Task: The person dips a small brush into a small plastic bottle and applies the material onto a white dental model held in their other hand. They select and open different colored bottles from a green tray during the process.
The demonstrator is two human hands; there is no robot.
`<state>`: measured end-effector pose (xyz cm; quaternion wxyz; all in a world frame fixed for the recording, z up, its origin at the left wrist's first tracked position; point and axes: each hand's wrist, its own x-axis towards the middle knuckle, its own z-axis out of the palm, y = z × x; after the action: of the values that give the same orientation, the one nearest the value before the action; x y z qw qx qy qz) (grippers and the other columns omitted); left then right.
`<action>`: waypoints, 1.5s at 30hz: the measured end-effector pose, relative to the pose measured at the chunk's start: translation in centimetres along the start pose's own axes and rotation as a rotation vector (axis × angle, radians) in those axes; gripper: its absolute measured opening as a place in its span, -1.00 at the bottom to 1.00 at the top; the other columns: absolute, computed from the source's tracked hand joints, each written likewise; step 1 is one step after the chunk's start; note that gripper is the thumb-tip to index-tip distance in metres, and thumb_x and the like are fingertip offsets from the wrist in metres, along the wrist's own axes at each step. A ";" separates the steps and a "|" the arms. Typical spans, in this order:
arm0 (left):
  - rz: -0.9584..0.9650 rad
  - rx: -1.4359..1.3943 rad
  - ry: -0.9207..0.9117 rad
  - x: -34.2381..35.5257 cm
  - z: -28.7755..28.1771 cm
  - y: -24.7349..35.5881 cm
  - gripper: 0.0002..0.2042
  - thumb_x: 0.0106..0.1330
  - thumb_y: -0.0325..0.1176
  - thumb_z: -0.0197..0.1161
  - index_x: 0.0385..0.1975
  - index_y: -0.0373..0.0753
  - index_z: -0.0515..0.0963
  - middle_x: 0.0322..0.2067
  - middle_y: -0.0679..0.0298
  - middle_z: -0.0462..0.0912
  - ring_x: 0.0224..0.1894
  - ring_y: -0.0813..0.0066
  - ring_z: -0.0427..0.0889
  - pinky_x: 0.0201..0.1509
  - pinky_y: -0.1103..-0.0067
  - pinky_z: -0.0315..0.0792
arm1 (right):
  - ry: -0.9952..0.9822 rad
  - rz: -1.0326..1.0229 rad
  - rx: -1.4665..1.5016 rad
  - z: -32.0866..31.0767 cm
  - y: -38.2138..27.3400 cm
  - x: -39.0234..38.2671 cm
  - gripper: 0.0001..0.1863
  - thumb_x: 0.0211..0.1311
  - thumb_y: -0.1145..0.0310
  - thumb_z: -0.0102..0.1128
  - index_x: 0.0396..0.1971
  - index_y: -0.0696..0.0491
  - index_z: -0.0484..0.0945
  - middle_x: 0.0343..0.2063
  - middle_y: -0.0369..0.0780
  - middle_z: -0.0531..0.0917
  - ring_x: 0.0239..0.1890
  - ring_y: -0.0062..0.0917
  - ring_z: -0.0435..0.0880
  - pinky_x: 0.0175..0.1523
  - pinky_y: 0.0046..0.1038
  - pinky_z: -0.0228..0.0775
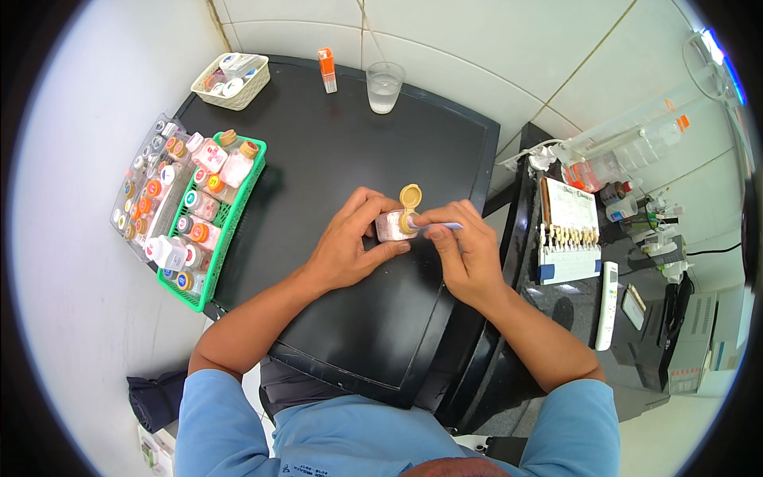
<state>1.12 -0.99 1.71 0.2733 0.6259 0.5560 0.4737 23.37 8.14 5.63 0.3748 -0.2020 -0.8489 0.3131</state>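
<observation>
My left hand (350, 246) grips a small clear jar (391, 227) of pale powder, whose yellow flip cap (411, 196) stands open. My right hand (462, 250) pinches a thin pale lilac plastic tool (451, 226), like a small spoon or spatula, with its inner end at the jar's mouth. That end is too small to make out. Both hands are over the black table (334, 143), right of the jars' basket.
Green basket (207, 296) and clear rack (135, 183) of jars at left; cream basket (230, 99), orange box (327, 70), glass (385, 86) at back. Right counter (568, 318) holds shade guide (570, 238), white remote (606, 306) and bottles (644, 151).
</observation>
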 end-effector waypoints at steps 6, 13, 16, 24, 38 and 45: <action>0.083 0.341 -0.061 0.1 0.1 -1.0 -0.38 0.18 -0.08 0.78 0.20 -0.20 0.71 0.14 0.20 0.76 0.17 0.07 0.65 0.36 0.21 0.48 | -0.032 0.084 0.087 0.5 0.9 -0.5 -0.86 0.66 0.41 0.32 -0.02 0.14 0.78 -0.03 -0.11 0.72 -0.12 -0.24 0.75 0.07 -0.25 0.60; 0.174 0.264 0.211 0.3 -2.0 0.7 -0.47 0.20 -0.08 0.77 0.07 -0.21 0.74 -0.01 0.18 0.75 0.13 0.00 0.67 0.29 0.22 0.52 | -0.089 0.049 0.032 1.0 0.2 0.3 -0.87 0.67 0.46 0.28 -0.01 0.14 0.77 -0.07 -0.11 0.71 -0.06 -0.19 0.77 0.10 -0.24 0.62; 0.492 0.124 0.254 1.0 -3.3 7.7 -0.56 0.27 -0.06 0.74 -0.02 -0.18 0.74 -0.07 0.20 0.73 0.08 -0.01 0.68 0.23 0.21 0.54 | -0.072 -0.030 0.008 1.1 -0.1 0.5 -0.87 0.65 0.48 0.28 -0.02 0.14 0.77 -0.08 -0.11 0.72 -0.03 -0.16 0.76 0.10 -0.25 0.61; 1.129 -0.981 -0.406 -2.7 15.2 27.0 -0.53 0.73 0.12 0.21 -0.26 -0.22 0.57 -0.29 0.11 0.53 -0.18 -0.08 0.59 -0.05 0.15 0.41 | -0.156 -0.026 0.020 1.3 -0.8 -0.1 -0.86 0.69 0.47 0.26 -0.02 0.15 0.78 -0.07 -0.12 0.73 -0.05 -0.25 0.76 0.08 -0.29 0.61; 1.278 -0.879 -0.118 -5.9 21.3 30.3 -0.58 0.72 -0.08 0.15 -0.01 -0.39 0.70 -0.14 0.03 0.75 -0.26 -0.01 0.74 -0.22 0.14 0.60 | -0.173 -0.031 0.002 1.1 -1.1 0.1 -0.83 0.73 0.45 0.20 0.00 0.19 0.74 -0.09 -0.11 0.72 -0.09 -0.28 0.75 0.06 -0.33 0.59; 1.291 -0.948 -0.042 -6.3 19.9 29.7 -0.60 0.71 -0.08 0.16 -0.04 -0.38 0.68 -0.16 0.06 0.69 -0.26 0.04 0.70 -0.22 0.17 0.55 | -0.181 -0.022 0.003 1.1 -0.9 0.1 -0.81 0.75 0.44 0.19 -0.01 0.20 0.74 -0.08 -0.10 0.72 -0.07 -0.28 0.75 0.08 -0.32 0.58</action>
<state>32.34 -10.27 17.70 0.1923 0.6502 -0.1817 0.7122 22.34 7.08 5.73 0.3001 -0.1628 -0.8811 0.3271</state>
